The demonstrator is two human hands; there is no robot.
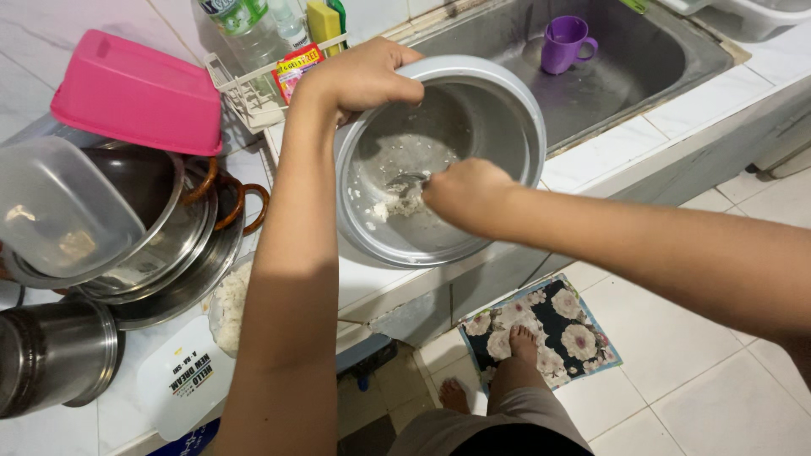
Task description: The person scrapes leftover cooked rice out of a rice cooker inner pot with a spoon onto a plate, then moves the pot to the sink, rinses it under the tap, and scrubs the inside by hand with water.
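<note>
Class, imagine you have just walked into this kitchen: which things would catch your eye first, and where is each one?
First, the round silver metal pot tilted at the counter edge in the middle: the left hand holds its rim while the right hand works a spoon into white rice inside. Next, the bright pink plastic lid on stacked dishes at left, and the purple plastic mug in the steel sink behind.

Bench (608, 152): white tiled top with a steel sink (642, 59) sunk into it. On the bench: 1 white wire rack (245, 97) by the wall; 1 stack of steel bowls (169, 253) at left, topped by a clear plastic tub (59, 211) and a pink container (135, 93); 1 steel pot (55, 355) at the near edge; 1 white lid (182, 380); 1 clear bowl of rice (228, 308). Floor (693, 380): pale tiles, 1 floral mat (549, 325).
</note>
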